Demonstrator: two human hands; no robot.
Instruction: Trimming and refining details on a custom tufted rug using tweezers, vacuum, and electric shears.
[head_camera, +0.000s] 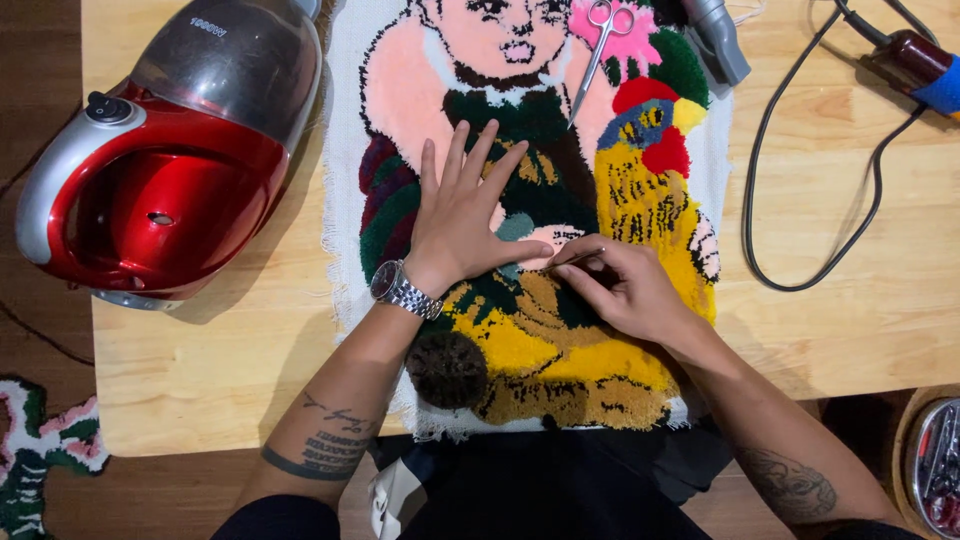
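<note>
— What is each hand doing on the tufted rug (560, 350)?

— The left hand (468, 215) lies flat on the pile, palm down, fingers spread wide and pointing toward twelve and one o'clock; its grip is fully apart and clamps nothing. A metal wristwatch (403, 290) sits on that wrist. The right hand (625, 285) has its grip together: thumb and forefinger pinch something thin at the rug's middle, possibly a strand of yarn or a fine tool, but it is too small to tell.

— And the rug itself?

— Thick, fuzzy pile in pink, dark green, yellow and red, showing a figure and a parrot, with a frayed white backing edge. It lies on the pale wooden tabletop (200, 370), long axis running six to twelve o'clock, the figure's head at twelve.

— Anything around it?

— Steel scissors (598, 55) rest on the pile at twelve, tips pointing toward seven. A glossy red and grey vacuum cleaner (165, 160) sits at nine to ten o'clock, and a black cable (790, 160) loops at two to three.
</note>
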